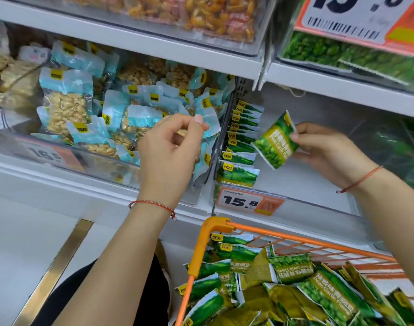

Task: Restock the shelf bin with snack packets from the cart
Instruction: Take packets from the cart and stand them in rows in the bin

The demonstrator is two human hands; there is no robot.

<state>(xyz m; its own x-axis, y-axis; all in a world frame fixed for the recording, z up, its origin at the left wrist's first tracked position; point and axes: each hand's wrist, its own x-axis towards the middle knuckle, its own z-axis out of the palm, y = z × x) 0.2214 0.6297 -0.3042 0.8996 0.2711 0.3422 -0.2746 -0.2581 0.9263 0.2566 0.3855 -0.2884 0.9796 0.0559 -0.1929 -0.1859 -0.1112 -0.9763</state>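
The step in hand appears to be placement of one packet into the shelf bin [318, 203]. The right hand [330, 154] pinches a green snack packet [275, 143] by its right edge, thumb on top, holding it tilted above the bin just right of the row of upright packets [242, 142] at the bin's left wall. The left hand [170, 149] hovers near the row, fingers loosely curled, holding nothing. The cart [215, 227], near and right, holds many more packets. The next move likely calls for standing the packet upright against the row, with the left hand steadying it.
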